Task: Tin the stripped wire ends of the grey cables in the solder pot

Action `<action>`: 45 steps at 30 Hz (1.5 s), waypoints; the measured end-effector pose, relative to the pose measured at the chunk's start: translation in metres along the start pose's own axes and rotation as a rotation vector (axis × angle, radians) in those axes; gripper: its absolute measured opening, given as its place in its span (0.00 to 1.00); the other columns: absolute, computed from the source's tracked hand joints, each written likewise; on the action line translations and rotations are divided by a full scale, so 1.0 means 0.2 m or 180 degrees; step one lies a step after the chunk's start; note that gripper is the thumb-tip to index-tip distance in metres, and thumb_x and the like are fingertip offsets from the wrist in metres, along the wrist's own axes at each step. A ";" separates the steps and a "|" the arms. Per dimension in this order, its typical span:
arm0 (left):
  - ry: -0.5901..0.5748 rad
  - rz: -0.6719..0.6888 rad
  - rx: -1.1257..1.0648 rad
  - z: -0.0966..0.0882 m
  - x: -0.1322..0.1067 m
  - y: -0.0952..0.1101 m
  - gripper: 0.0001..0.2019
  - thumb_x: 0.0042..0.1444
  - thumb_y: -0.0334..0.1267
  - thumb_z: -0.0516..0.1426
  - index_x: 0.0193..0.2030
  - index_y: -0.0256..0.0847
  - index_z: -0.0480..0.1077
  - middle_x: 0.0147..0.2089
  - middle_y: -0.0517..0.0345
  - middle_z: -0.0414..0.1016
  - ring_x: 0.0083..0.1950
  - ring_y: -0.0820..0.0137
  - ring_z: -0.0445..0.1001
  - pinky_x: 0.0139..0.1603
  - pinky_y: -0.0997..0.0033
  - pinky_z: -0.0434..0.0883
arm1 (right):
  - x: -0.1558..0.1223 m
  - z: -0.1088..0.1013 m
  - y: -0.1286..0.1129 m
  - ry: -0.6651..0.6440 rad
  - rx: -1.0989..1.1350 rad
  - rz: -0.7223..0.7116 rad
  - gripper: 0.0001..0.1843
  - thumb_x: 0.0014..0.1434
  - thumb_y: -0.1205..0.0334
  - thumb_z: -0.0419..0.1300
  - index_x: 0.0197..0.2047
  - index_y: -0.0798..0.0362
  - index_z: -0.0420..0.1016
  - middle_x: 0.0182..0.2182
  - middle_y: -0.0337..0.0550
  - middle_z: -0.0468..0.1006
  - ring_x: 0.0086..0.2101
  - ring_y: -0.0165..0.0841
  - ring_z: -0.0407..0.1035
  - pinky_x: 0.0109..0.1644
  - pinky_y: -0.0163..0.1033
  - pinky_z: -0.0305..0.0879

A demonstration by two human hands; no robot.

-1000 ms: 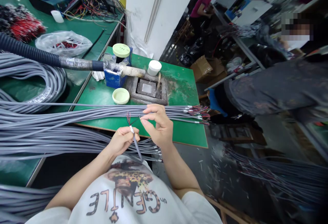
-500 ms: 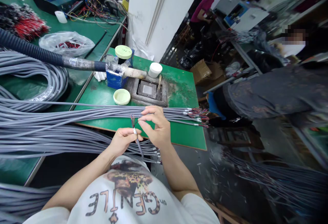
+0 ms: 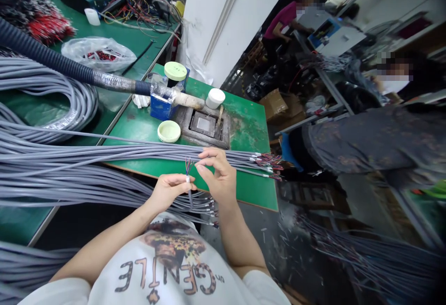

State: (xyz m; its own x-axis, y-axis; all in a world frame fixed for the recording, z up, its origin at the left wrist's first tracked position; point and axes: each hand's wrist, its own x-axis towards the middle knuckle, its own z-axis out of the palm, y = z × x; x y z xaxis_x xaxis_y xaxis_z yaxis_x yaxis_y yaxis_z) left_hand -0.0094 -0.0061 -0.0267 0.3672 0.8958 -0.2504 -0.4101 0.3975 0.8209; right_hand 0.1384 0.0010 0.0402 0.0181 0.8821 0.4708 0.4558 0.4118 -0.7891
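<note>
Between the thumb and fingers of my left hand [image 3: 173,190] is a grey cable [image 3: 190,200], its end pointing up and away from me. White tape wraps the cable just below a fan of thin coloured wires [image 3: 188,164]. My right hand [image 3: 220,175] is beside those wires, thumb and forefinger pinched at one thin wire that bends toward it; the fingertip contact is small and hard to make out. Behind both hands, a bundle of grey cables [image 3: 139,150] lies across the green table [image 3: 256,186], stripped coloured ends at the right.
A soot-stained square solder pot [image 3: 205,124] stands beyond the cables, with a brush-like stick at its side. Around it are a white jar [image 3: 215,98], a pale green lid [image 3: 169,131] and a black hose [image 3: 114,82]. Co-workers [image 3: 284,21] are at the right.
The view has shifted slightly. The wire fan in my left hand now stands more upright, and my right hand stays beside it, pinching at the wires.
</note>
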 end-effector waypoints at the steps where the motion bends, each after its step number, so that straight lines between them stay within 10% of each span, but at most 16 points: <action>1: 0.0017 0.0009 0.0015 0.00 0.00 0.00 0.13 0.40 0.41 0.70 0.32 0.37 0.80 0.28 0.52 0.81 0.28 0.70 0.77 0.31 0.74 0.71 | 0.00 0.00 0.00 -0.0002 0.0035 0.0020 0.04 0.56 0.66 0.60 0.30 0.48 0.75 0.37 0.42 0.74 0.47 0.38 0.68 0.54 0.50 0.64; 37: -0.0427 0.0012 -0.0032 -0.04 0.01 -0.02 0.15 0.45 0.44 0.67 0.36 0.36 0.80 0.29 0.53 0.81 0.29 0.72 0.75 0.33 0.74 0.70 | 0.02 0.08 0.11 -0.0201 0.0638 0.0515 0.06 0.56 0.59 0.63 0.28 0.49 0.75 0.36 0.42 0.76 0.45 0.38 0.70 0.54 0.48 0.65; 45: -0.0286 -0.0196 -0.0678 -0.03 0.02 0.03 0.18 0.40 0.45 0.70 0.34 0.33 0.79 0.26 0.53 0.79 0.26 0.74 0.72 0.30 0.75 0.69 | 0.00 0.03 0.07 0.0272 -0.0327 -0.0364 0.05 0.59 0.63 0.59 0.38 0.46 0.76 0.40 0.43 0.77 0.48 0.39 0.69 0.54 0.51 0.65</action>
State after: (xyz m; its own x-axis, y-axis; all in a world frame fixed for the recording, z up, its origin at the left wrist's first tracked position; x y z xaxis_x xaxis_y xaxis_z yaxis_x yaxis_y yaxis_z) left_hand -0.0145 0.0004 -0.0259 0.4660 0.8510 -0.2421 -0.5479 0.4925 0.6763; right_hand 0.1404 0.0085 0.0271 0.0343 0.8064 0.5904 0.5477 0.4790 -0.6860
